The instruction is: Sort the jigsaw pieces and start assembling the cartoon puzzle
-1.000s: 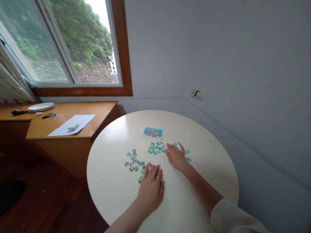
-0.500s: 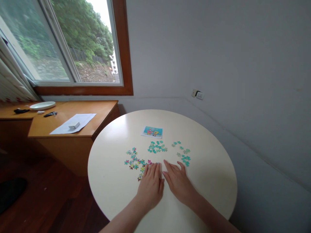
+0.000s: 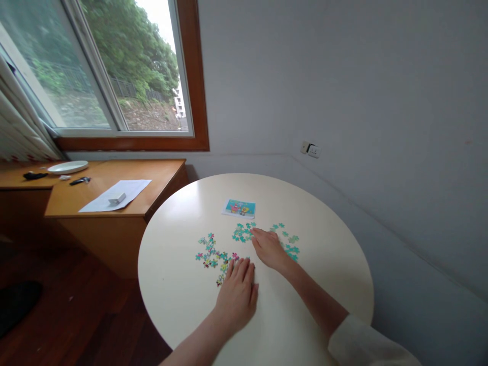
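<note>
My left hand point(image 3: 237, 295) lies flat on the round table, fingers stretched out and holding nothing. Its fingertips cover part of a colourful group of jigsaw puzzle pieces point(image 3: 210, 251) at the left. Over the right end of the middle group of teal puzzle pieces point(image 3: 241, 233) is my right hand point(image 3: 269, 248). Its index finger and thumb are apart, the fingertips at the pieces, with no piece visible between them. A third group of teal and pale green puzzle pieces point(image 3: 293, 239) lies to the right, partly behind this hand.
Beyond the pieces lies a picture card point(image 3: 239, 208) with cartoon figures on the white round table point(image 3: 183, 203). At the left stands a wooden desk point(image 3: 163, 175) with a paper sheet point(image 3: 131, 192), a small white box point(image 3: 117, 199) and a white plate point(image 3: 68, 167).
My right hand has moved forward from beside the left hand to the middle group of puzzle pieces. My left hand has stayed almost in place.
</note>
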`<state>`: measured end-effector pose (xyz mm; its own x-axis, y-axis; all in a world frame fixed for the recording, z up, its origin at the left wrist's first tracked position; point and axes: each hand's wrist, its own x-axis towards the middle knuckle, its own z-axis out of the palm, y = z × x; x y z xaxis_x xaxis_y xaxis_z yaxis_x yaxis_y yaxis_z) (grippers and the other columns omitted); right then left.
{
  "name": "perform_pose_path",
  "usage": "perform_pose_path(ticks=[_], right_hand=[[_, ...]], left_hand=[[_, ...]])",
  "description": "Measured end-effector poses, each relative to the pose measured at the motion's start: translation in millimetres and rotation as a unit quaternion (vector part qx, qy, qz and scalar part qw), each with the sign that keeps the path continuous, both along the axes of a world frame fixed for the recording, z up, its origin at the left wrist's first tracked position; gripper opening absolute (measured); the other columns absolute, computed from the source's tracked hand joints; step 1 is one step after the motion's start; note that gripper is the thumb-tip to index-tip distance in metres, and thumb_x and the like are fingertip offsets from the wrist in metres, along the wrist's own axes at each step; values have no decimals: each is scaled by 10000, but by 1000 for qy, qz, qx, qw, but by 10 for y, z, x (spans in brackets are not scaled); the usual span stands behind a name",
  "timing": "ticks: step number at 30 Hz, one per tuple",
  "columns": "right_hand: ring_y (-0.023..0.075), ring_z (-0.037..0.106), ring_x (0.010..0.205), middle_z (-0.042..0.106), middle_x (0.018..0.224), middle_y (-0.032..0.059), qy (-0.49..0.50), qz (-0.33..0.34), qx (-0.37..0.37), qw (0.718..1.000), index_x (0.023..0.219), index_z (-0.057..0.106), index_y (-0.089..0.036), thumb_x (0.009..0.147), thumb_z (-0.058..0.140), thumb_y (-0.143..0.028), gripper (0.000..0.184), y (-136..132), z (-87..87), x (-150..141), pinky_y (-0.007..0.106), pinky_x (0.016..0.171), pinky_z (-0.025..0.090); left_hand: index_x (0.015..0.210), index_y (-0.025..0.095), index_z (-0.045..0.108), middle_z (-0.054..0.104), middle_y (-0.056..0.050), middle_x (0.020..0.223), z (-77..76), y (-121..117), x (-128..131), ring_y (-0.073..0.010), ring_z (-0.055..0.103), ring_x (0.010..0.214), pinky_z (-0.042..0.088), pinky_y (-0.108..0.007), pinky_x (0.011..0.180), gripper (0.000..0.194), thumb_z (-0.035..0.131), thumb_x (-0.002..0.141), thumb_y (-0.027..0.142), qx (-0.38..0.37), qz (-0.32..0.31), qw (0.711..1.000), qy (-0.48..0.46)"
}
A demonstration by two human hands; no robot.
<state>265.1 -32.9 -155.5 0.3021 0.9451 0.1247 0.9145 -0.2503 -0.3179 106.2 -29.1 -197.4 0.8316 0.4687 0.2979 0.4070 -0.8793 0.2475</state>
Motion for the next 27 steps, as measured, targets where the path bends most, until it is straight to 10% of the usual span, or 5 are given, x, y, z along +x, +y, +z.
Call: perform_pose_path(ticks=[14,27], right_hand=[[251,205,1349,263,1464,96,-68,62,-72,993,1372,346,-274,936,258,-383,457,564,-230,-67,512,1062,138],[232,229,1343,290,1454,88,-113,9,-35,993,1376,338,-279,940,257,-371,453,268,-401,322,464,1072,160]], left_hand=[[1244,113,504,524,-114,1286,0,-11,13,-255,437,1218,309,-466,1060,424,405,850,237,-2,5,1000,-6],[1233,112,506,527,-124,1281,-41,11,4,-259,448,1212,338,-475,1040,407,406,855,223,27,-6,1000,-14]])
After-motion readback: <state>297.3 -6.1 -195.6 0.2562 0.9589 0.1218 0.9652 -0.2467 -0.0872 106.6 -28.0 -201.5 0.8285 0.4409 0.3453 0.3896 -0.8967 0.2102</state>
